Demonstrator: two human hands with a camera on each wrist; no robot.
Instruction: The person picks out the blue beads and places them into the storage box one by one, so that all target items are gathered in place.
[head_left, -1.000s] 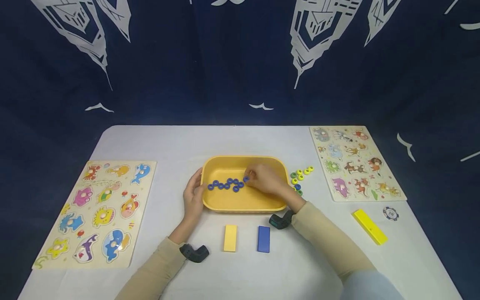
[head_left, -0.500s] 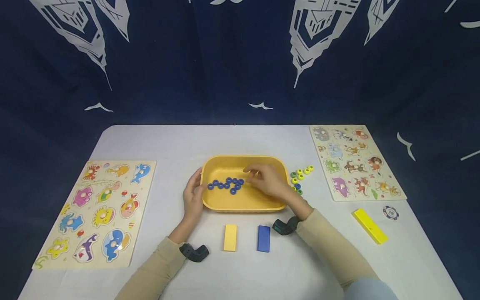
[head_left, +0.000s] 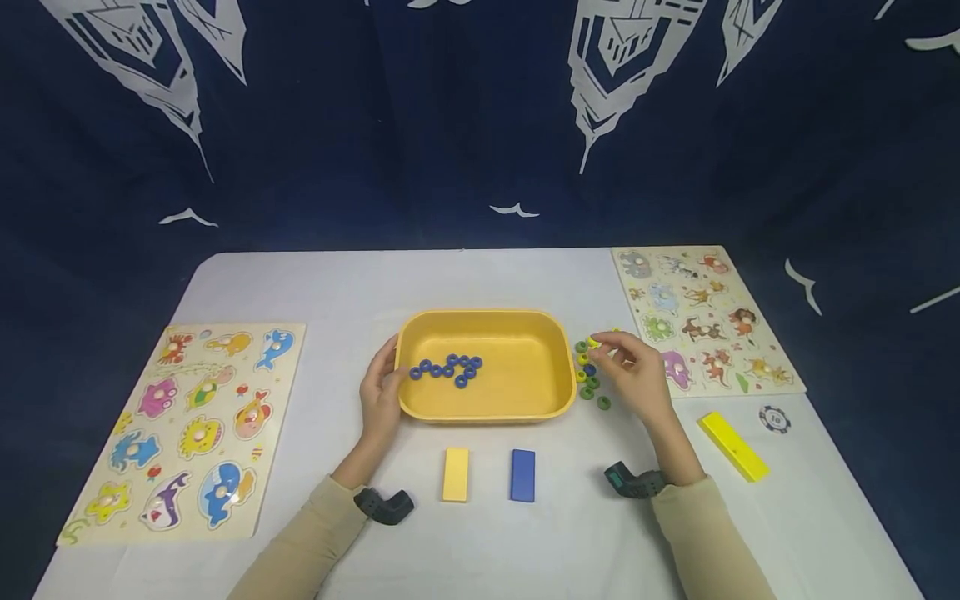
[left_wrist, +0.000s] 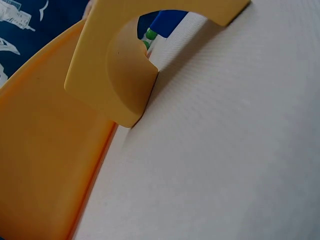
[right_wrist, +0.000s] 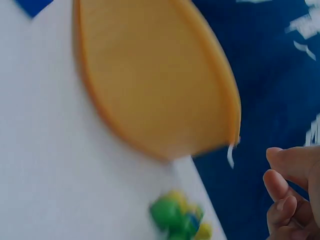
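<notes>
A yellow tray (head_left: 517, 392) lies mid-table; my left hand (head_left: 382, 396) grips its left end, thumb at the rim. Inside, several blue beads (head_left: 461, 382) form a winding row at the left and centre. My right hand (head_left: 637, 375) hovers over the loose green, yellow and blue beads (head_left: 588, 382) to the right of the tray. In the right wrist view, that hand (right_wrist: 295, 190) has thumb and forefinger apart and the other fingers loosely bent, nothing between them. The blurred bead pile (right_wrist: 170, 212) sits below the tray's end (right_wrist: 150, 65).
A yellow arch block (left_wrist: 90, 60) and a blue block (head_left: 522, 476) stand in front of the tray. Animal puzzle boards lie left (head_left: 180, 433) and right (head_left: 705, 325). At right are a long yellow block (head_left: 733, 447) and a poker chip (head_left: 774, 419).
My right hand let go of a blue bead at the row's right end in the tray. It then moved right, out of the tray to the loose beads. The left hand stays on the tray.
</notes>
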